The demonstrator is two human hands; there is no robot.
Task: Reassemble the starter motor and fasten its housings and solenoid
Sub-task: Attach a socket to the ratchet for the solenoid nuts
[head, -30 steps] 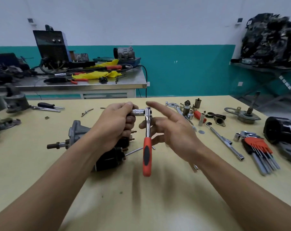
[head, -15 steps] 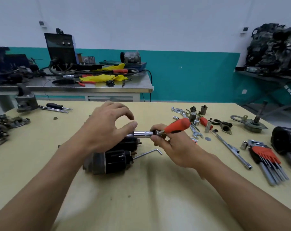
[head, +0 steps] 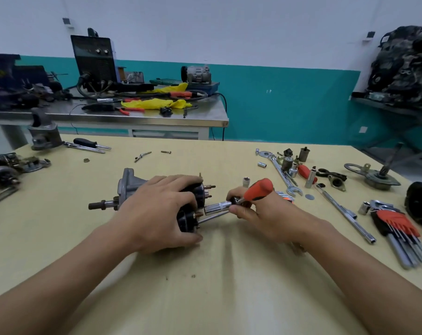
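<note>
1. A black-bodied starter motor with a grey cast-metal nose housing lies on its side on the pale yellow wooden counter. Shaft end points left, terminal end right.
2. Left hand covers the motor body. Grip: fingers curled over the black rear end, thumb low near the counter, holding the motor.
3. Right hand sits just right of the motor. Grip: closed round the head of a ratchet wrench with a red-orange handle, which angles up and to the right.
4. The chrome socket on the ratchet points left, its mouth at the motor's rear face. Whether it is seated on a fastener cannot be told.
5. A thin steel rod projects from the rear end, just below the socket.
6. A small loose chrome socket stands upright near the right hand. A hex key set in a red holder lies well apart to the right.
</note>
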